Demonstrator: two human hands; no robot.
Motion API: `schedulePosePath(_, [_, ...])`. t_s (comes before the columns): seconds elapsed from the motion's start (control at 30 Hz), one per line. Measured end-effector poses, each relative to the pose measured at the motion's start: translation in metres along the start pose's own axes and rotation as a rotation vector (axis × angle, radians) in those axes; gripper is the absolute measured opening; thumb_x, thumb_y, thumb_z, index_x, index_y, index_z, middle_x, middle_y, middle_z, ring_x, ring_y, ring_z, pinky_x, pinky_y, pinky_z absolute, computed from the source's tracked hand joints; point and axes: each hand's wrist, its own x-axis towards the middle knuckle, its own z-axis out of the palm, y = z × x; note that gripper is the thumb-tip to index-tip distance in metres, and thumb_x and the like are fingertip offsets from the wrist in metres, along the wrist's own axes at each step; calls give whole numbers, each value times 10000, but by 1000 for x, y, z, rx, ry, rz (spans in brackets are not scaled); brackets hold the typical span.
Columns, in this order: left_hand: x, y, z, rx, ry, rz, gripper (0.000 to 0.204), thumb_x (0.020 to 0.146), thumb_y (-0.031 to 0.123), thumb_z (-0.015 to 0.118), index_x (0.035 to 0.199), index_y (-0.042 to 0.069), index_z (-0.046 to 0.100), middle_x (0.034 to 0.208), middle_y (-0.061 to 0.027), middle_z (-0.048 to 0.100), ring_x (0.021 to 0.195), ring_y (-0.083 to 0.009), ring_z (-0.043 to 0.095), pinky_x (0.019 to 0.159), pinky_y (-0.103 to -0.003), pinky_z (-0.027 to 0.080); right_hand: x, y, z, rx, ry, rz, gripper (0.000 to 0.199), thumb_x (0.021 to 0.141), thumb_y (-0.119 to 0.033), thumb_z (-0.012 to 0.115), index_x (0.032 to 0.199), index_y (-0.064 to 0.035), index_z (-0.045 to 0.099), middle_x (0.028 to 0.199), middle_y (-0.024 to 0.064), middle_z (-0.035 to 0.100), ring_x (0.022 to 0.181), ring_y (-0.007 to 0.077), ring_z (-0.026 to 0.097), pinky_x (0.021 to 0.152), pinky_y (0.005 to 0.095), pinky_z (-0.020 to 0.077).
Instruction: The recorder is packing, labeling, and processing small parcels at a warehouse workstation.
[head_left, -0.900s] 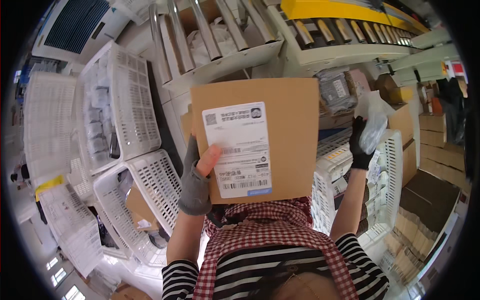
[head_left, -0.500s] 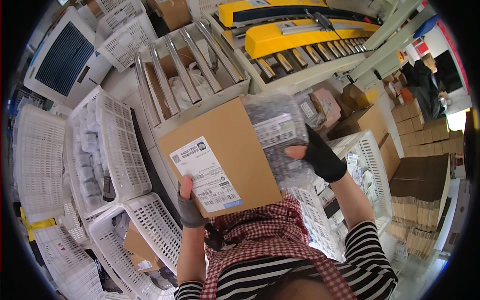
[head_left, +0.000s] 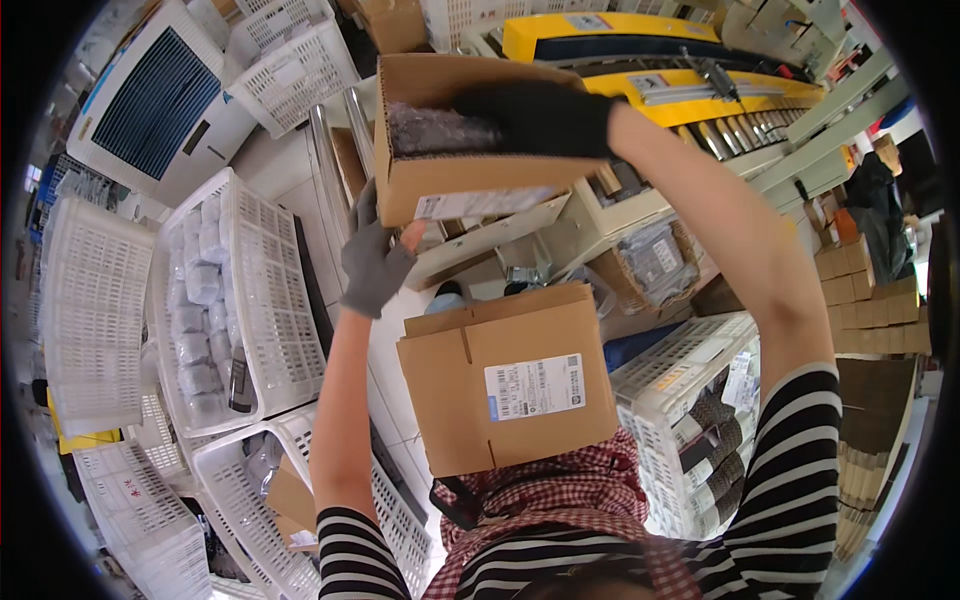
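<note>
The left hand (head_left: pixel 373 262), in a grey glove, is gripping the lower corner of an open cardboard box (head_left: pixel 470 135) raised above a closed box (head_left: pixel 510 385). The right hand (head_left: pixel 545 118), in a black glove, is reaching into the open top, fingers closing on a plastic-wrapped packet (head_left: pixel 430 128) lying inside.

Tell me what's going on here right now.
A person in a striped top is working at a packing spot. The left hand, in a grey glove, steadies the lower corner of an open cardboard box held up in front. The right hand, in a black glove, reaches into it onto a plastic-wrapped bundle. A second labelled box rests near the person's lap. White plastic crates stand around.
</note>
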Motion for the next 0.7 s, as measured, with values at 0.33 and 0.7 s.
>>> schedulePosePath(0.33, [29,-6,-15,240,-96,-2,848,542,449,847,1215,76,490,1195,-126,572,1091,-320,564,853,-384,471,51,28,9,-377,-259,57,545,920,-430,374,1411,-194,379,1478,49,327,1365,207,293,1110,351,202])
schedulePosePath(0.7, [33,-34,-1,19,-201,-25,710,582,329,867,1152,60,542,1097,-110,619,1042,-264,585,862,-364,452,20,-19,-25,-72,-127,103,419,885,-324,520,1247,-114,548,1235,121,557,1154,248,510,958,351,380])
